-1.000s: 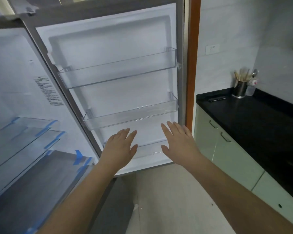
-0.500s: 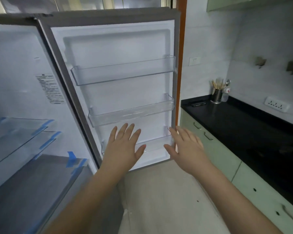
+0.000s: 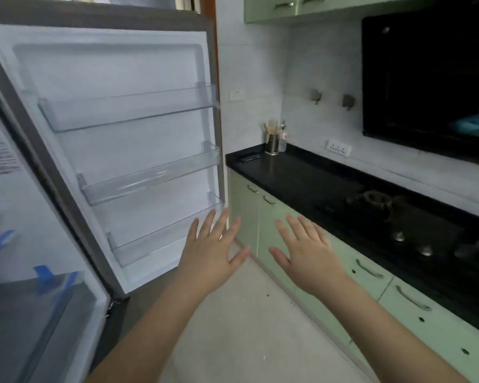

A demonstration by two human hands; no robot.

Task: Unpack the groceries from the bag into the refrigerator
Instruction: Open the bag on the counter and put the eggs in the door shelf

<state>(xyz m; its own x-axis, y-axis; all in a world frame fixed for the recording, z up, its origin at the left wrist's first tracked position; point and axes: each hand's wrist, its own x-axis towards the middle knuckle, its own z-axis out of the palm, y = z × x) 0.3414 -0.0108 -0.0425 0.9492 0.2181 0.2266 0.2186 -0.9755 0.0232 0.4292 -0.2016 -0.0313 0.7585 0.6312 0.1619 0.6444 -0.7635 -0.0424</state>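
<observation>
1. Left hand (image 3: pixel 215 255) reaches forward, palm down, fingers spread, holding nothing.
2. Right hand (image 3: pixel 309 251) mirrors it, released.
3. Refrigerator door (image 3: pixel 116 150) stands swung wide at left; no grocery bag in view.

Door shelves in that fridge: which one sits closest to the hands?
The bottom door shelf, lowest of three; the left hand hovers just beside its right end. The other two sit higher.
</observation>
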